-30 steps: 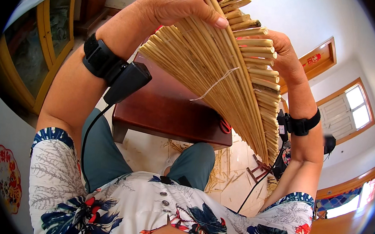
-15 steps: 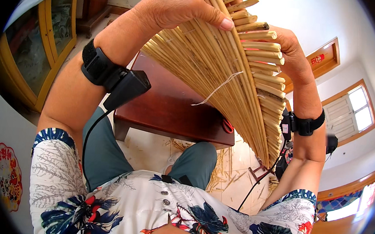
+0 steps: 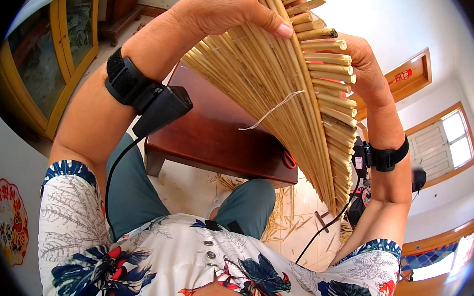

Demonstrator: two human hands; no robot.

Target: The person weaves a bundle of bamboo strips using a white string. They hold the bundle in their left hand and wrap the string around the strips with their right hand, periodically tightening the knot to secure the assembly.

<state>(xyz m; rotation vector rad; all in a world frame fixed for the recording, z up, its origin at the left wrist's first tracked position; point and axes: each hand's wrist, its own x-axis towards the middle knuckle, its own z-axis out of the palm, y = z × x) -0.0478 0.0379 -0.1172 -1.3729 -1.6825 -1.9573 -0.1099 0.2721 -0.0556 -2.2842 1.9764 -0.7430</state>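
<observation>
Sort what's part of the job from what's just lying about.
Job:
dry stalks; left hand gripping, right hand behind
white thread across them

Seemingly lying about:
stalk scraps on the floor
red-handled tool, likely scissors, on the wooden table

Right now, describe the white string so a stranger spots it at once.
Start at the dark red table. A fan of pale stalks partly hides it. Across the fan's broad face slants the string, white and far thinner than the stalks it crosses.
</observation>
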